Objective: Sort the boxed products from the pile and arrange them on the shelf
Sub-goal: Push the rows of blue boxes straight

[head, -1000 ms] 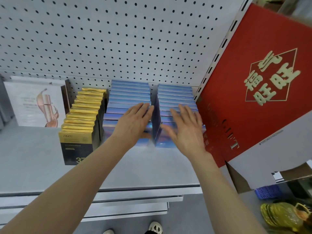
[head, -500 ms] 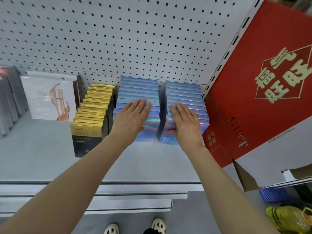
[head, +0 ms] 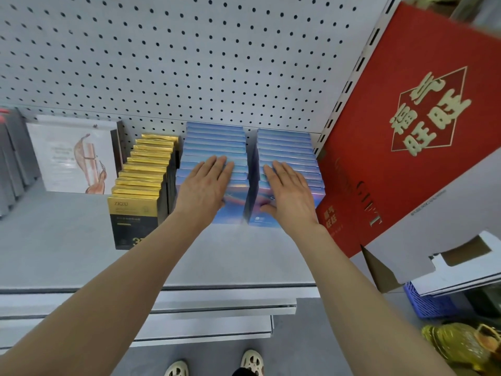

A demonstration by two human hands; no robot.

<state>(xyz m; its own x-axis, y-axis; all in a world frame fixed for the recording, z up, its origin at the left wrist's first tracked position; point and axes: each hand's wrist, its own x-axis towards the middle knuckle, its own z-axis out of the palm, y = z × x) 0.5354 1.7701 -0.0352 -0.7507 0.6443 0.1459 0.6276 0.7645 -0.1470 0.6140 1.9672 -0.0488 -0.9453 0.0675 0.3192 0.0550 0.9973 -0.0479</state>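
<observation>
Head view looks down on a grey metal shelf (head: 67, 253) backed by white pegboard (head: 189, 63). Right of the shelf leans a large red cardboard gift box (head: 406, 164). On the shelf stand two rows of blue iridescent boxes, left row (head: 217, 139) and right row (head: 284, 143), just beside a row of black-and-gold boxes (head: 146, 169); a white carton (head: 73, 156) sits further left. Left hand (head: 203, 188) lies flat on the left row, fingers straight and together; right hand (head: 290, 191) lies likewise on the right row.
</observation>
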